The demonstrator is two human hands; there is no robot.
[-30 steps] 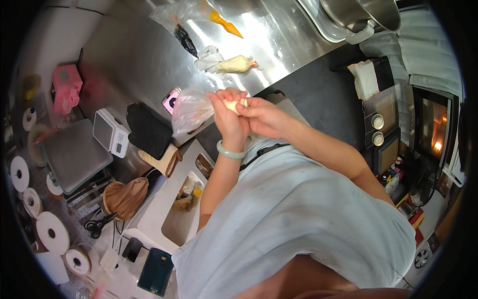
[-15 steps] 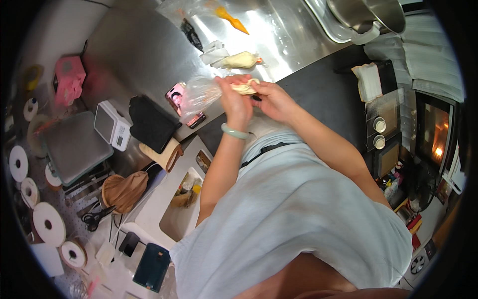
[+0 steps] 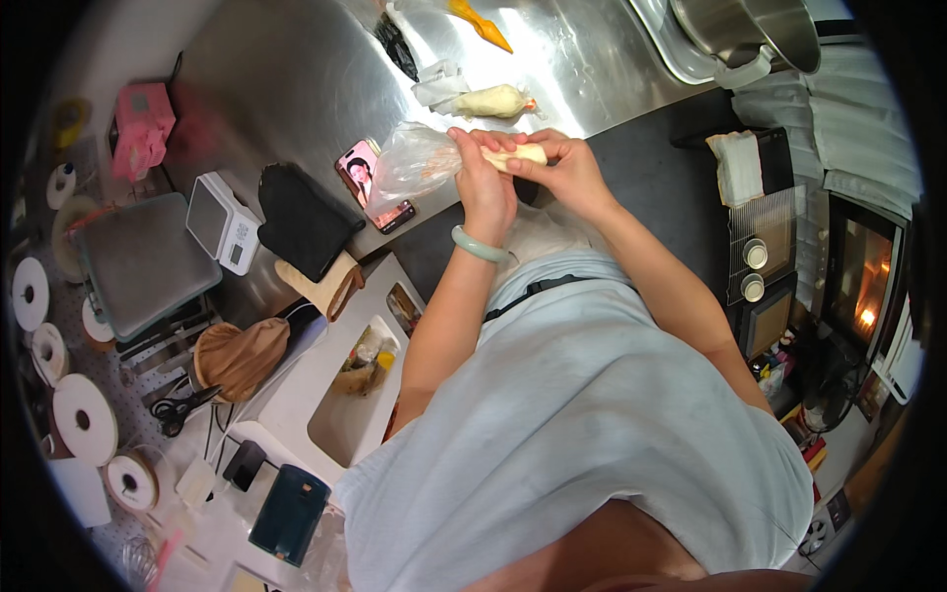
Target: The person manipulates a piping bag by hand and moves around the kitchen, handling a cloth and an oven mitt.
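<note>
Both my hands are closed around a clear piping bag (image 3: 409,170) with pale cream filling. My left hand (image 3: 483,187), with a pale green bangle on its wrist, grips its middle, and the loose, crumpled plastic spreads out to the left. My right hand (image 3: 580,180) pinches the filled end between thumb and fingers. Just beyond, on the steel table, lies another cream-filled piping bag (image 3: 493,102) with an orange-red tip. Farther back are an orange-filled piping bag (image 3: 481,26) and a black one (image 3: 398,47). The bag's loose end partly covers a phone (image 3: 357,176).
Left of me lie a black oven mitt (image 3: 308,222), a white kitchen scale (image 3: 223,222) and a grey-topped box (image 3: 148,261). Scissors (image 3: 173,412) and ribbon spools (image 3: 84,419) are nearer. A metal pot (image 3: 755,35) stands back right; a lit oven (image 3: 856,281) glows at far right.
The view has shifted slightly. My hands have squeezed along the piping bag, and more of the cream-filled end shows at my right fingers.
</note>
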